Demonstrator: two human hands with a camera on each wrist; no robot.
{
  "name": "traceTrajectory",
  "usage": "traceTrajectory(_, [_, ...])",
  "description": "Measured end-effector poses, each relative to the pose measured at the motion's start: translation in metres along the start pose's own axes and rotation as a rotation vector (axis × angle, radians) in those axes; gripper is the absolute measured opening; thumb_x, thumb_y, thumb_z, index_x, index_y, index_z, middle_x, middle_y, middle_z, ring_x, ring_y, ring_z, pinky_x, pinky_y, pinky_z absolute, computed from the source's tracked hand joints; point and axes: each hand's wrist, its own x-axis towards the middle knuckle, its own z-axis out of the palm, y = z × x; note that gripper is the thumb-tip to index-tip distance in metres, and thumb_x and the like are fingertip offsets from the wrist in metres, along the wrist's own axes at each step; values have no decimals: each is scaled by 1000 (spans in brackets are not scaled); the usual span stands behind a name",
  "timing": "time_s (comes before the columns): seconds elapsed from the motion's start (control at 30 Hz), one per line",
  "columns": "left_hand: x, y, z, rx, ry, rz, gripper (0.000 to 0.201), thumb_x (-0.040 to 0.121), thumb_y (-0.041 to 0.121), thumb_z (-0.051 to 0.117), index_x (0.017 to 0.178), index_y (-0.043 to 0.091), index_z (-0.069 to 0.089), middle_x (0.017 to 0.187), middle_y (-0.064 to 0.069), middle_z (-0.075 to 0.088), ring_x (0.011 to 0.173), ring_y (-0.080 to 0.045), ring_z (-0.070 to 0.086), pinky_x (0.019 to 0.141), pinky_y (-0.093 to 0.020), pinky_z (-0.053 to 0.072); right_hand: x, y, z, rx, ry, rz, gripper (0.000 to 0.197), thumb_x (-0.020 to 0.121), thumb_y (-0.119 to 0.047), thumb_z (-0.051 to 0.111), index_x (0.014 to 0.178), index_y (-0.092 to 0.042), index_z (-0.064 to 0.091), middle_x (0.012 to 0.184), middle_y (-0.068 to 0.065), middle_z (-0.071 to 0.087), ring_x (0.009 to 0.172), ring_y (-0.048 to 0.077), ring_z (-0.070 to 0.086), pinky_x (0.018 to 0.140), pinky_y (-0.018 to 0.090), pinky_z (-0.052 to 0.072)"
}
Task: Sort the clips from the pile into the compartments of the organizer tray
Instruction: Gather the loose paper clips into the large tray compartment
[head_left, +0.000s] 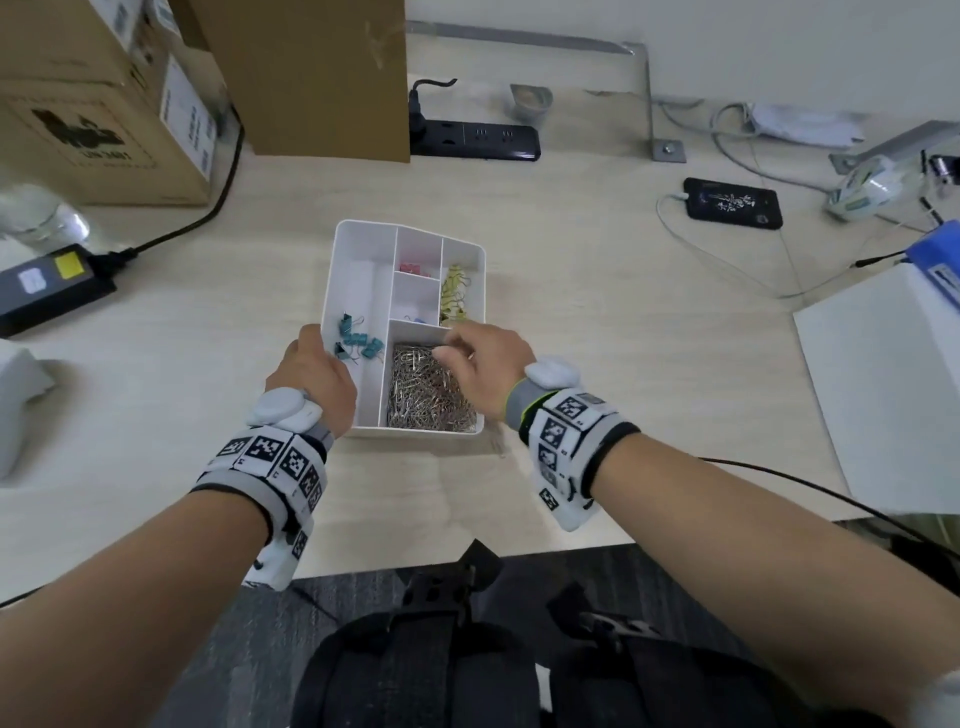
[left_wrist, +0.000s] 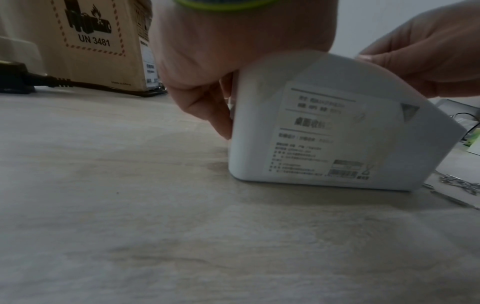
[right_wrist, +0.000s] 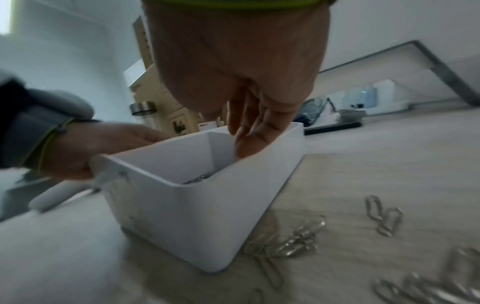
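Observation:
The white organizer tray (head_left: 415, 432) stands mid-table. Its long left compartment holds teal binder clips (head_left: 358, 340), the back middle one pink clips (head_left: 413, 268), the right one yellow clips (head_left: 453, 293). The near right compartment is full of silver paper clips (head_left: 428, 395). My left hand (head_left: 318, 347) grips the tray's left wall, thumb over the rim, fingers outside (left_wrist: 215, 115). My right hand (head_left: 451, 353) hovers over the paper clip compartment, its fingers (right_wrist: 249, 142) pointing straight down inside it with no clip seen between them. Loose paper clips (right_wrist: 298, 240) lie on the table right of the tray (right_wrist: 194, 216).
Cardboard boxes (head_left: 104, 130) and a black power adapter (head_left: 52, 286) sit at the left and back. A power strip (head_left: 472, 137) is behind the tray. A phone (head_left: 732, 202) on a cable and a white box (head_left: 893, 395) are at the right.

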Motion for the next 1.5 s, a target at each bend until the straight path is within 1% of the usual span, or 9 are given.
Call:
traceTrajectory(0.17, [-1, -1, 0, 8, 11, 0, 17, 93, 14, 42, 107, 4, 45, 90, -18, 58, 76, -39, 60, 63, -35, 37, -6, 41, -29, 22, 107, 132, 20, 92, -36, 56, 96, -19, 66, 91, -4, 69, 80, 15, 62, 75, 27, 51])
traceTrajectory(0.3, [-4, -2, -4, -12, 3, 21, 18, 94, 15, 40, 107, 4, 44, 92, -19, 57, 73, -37, 56, 63, -35, 38, -24, 86, -44, -97, 56, 271, 23, 93, -38, 54, 105, -21, 61, 101, -3, 65, 87, 16, 62, 78, 30, 51])
traceTrajectory(0.5, [-5, -2, -3, -28, 28, 21, 19, 94, 14, 41, 109, 3, 45, 91, -22, 58, 72, -37, 54, 62, -36, 36, -69, 129, -40, -230, -141, 321, 66, 76, -56, 67, 131, -28, 43, 127, -3, 44, 105, 18, 55, 90, 38, 50])
traceTrajectory(0.63, [-4, -3, -1, -34, 34, 8, 18, 94, 13, 41, 108, 2, 45, 90, -23, 57, 66, -31, 44, 61, -37, 33, -81, 130, -29, -295, -175, 323, 82, 65, -64, 72, 133, -28, 41, 129, -3, 42, 110, 18, 52, 88, 31, 47])
traceTrajectory(0.73, [-4, -3, 0, -45, 45, 17, 17, 94, 13, 41, 106, 2, 45, 87, -23, 57, 64, -31, 44, 60, -37, 33, -86, 125, -17, -267, -141, 372, 73, 67, -59, 74, 126, -24, 47, 124, -3, 46, 106, 17, 54, 86, 28, 46])
traceTrajectory(0.87, [-6, -3, -1, -54, 38, 18, 18, 94, 13, 40, 107, 1, 46, 88, -23, 57, 66, -32, 45, 62, -37, 35, -84, 117, -2, -142, -78, 379, 49, 78, -38, 74, 120, -21, 54, 117, 0, 54, 99, 16, 58, 89, 33, 49])
traceTrajectory(1.07, [-5, -2, 2, -55, 88, 36, 18, 93, 10, 41, 106, -1, 48, 86, -26, 58, 66, -33, 46, 61, -36, 33, -66, 99, 5, 12, -32, 351, 28, 84, -17, 70, 111, -14, 63, 106, 2, 64, 86, 13, 57, 86, 30, 50])
traceTrajectory(1.33, [-5, -2, 4, -48, 96, 38, 16, 93, 10, 42, 103, 0, 48, 84, -25, 58, 64, -30, 42, 60, -36, 33, -63, 94, 5, 38, -66, 300, 19, 85, -13, 68, 104, -16, 66, 100, 1, 66, 84, 11, 56, 83, 27, 50])
traceTrajectory(1.5, [-3, -4, 4, -38, 79, 43, 17, 94, 12, 42, 105, 0, 47, 87, -24, 58, 65, -32, 46, 60, -36, 34, -55, 94, 7, -186, -201, 162, 13, 93, -21, 57, 104, -15, 61, 107, 4, 58, 102, 21, 49, 80, 28, 38])
